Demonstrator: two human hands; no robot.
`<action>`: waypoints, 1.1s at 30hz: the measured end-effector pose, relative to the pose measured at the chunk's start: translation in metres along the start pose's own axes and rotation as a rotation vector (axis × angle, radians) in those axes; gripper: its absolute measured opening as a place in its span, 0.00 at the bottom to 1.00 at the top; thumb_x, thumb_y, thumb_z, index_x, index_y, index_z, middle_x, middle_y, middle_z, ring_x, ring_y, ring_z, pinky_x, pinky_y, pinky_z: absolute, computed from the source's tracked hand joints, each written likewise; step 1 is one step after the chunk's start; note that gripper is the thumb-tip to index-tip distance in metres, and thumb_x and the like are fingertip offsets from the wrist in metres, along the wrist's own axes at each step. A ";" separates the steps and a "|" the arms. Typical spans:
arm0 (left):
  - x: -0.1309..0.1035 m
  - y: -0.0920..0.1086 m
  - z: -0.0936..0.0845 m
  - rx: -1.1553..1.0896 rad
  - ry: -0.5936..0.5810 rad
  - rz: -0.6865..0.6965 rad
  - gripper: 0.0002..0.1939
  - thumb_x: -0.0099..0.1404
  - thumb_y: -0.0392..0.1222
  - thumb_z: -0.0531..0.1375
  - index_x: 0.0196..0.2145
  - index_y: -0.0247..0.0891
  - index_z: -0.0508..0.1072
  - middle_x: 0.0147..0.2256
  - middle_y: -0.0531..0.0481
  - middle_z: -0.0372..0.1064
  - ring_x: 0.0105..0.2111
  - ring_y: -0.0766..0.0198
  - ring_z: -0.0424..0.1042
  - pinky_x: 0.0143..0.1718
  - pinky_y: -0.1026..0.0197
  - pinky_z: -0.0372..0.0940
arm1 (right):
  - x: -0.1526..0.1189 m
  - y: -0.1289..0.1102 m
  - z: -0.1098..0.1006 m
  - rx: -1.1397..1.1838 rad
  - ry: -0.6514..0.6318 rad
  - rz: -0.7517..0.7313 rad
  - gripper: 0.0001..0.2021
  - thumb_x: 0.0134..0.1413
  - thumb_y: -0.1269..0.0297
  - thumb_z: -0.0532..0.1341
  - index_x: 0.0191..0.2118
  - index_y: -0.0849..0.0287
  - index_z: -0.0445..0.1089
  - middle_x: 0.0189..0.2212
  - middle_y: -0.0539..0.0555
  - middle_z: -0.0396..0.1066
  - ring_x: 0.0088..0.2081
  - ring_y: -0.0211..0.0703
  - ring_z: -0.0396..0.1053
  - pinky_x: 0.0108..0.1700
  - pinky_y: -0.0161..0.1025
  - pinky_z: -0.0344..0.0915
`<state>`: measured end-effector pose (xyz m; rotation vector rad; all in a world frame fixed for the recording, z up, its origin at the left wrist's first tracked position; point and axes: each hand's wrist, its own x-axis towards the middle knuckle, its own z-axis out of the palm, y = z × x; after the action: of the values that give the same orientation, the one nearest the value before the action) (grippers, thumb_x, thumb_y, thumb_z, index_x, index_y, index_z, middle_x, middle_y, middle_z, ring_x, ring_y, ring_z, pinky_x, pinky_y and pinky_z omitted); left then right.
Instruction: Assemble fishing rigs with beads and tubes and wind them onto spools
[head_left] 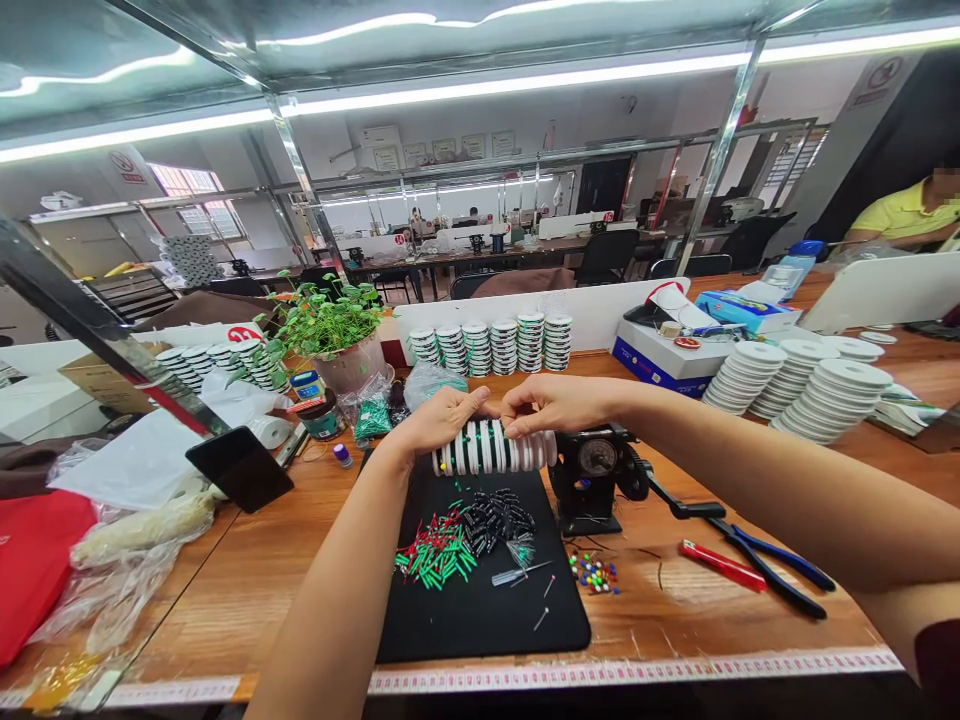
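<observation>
The spools (489,460) are white and thin-rimmed, packed side by side in one row that lies almost level, their round faces turned sideways. Dark green line (472,447) shows between the rims toward the left, while those at the right end look pale (whether quite bare is hard to tell). A small yellow dot (443,467) marks the left end. The row's right end sits just beside the black winder (592,470).

The right hand (546,402) partly hides the white spools (487,455). The left edge crops the red bag (37,560). The wall certificates (444,150) are too small to read.
</observation>
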<state>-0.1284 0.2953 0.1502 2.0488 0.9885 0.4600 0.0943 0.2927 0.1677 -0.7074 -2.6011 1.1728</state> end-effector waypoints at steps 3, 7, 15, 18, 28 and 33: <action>0.000 0.000 0.000 0.010 -0.006 0.022 0.37 0.68 0.66 0.46 0.40 0.30 0.80 0.37 0.42 0.77 0.34 0.63 0.72 0.45 0.60 0.66 | 0.002 -0.002 -0.003 -0.049 -0.024 0.009 0.12 0.61 0.60 0.60 0.32 0.65 0.68 0.27 0.49 0.63 0.29 0.35 0.58 0.31 0.33 0.54; 0.000 -0.002 0.000 0.023 -0.001 0.040 0.37 0.69 0.65 0.45 0.38 0.31 0.81 0.33 0.44 0.76 0.29 0.66 0.69 0.42 0.62 0.66 | 0.000 -0.010 0.003 -0.218 0.028 -0.001 0.07 0.62 0.65 0.61 0.34 0.64 0.71 0.29 0.50 0.68 0.31 0.36 0.63 0.34 0.34 0.55; 0.000 -0.004 0.002 -0.012 0.006 0.046 0.35 0.69 0.65 0.46 0.37 0.33 0.81 0.36 0.46 0.77 0.37 0.63 0.72 0.45 0.64 0.64 | -0.009 -0.044 0.027 -0.684 0.188 0.127 0.05 0.62 0.68 0.60 0.36 0.65 0.71 0.36 0.56 0.72 0.37 0.43 0.67 0.37 0.38 0.56; 0.001 -0.004 0.002 0.001 0.018 0.035 0.35 0.68 0.65 0.46 0.35 0.33 0.81 0.35 0.45 0.77 0.35 0.64 0.72 0.42 0.65 0.64 | -0.007 -0.046 0.017 -0.607 0.117 0.099 0.05 0.61 0.70 0.61 0.36 0.64 0.74 0.33 0.53 0.73 0.34 0.39 0.66 0.37 0.36 0.56; 0.002 -0.003 0.001 0.030 0.030 0.049 0.35 0.69 0.64 0.47 0.38 0.32 0.81 0.35 0.45 0.77 0.34 0.65 0.71 0.41 0.65 0.64 | 0.010 -0.023 -0.008 -0.292 -0.050 0.128 0.05 0.56 0.68 0.66 0.34 0.66 0.76 0.27 0.50 0.73 0.28 0.33 0.66 0.32 0.32 0.57; 0.004 -0.005 0.001 0.045 0.044 0.025 0.35 0.67 0.66 0.47 0.38 0.33 0.81 0.36 0.45 0.77 0.34 0.64 0.71 0.42 0.63 0.64 | 0.015 -0.027 -0.006 -0.378 -0.003 0.218 0.04 0.52 0.68 0.67 0.31 0.64 0.75 0.25 0.49 0.71 0.27 0.34 0.63 0.30 0.34 0.54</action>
<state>-0.1278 0.3003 0.1453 2.1014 1.0087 0.5025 0.0743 0.2885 0.1920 -1.0840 -2.8366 0.7301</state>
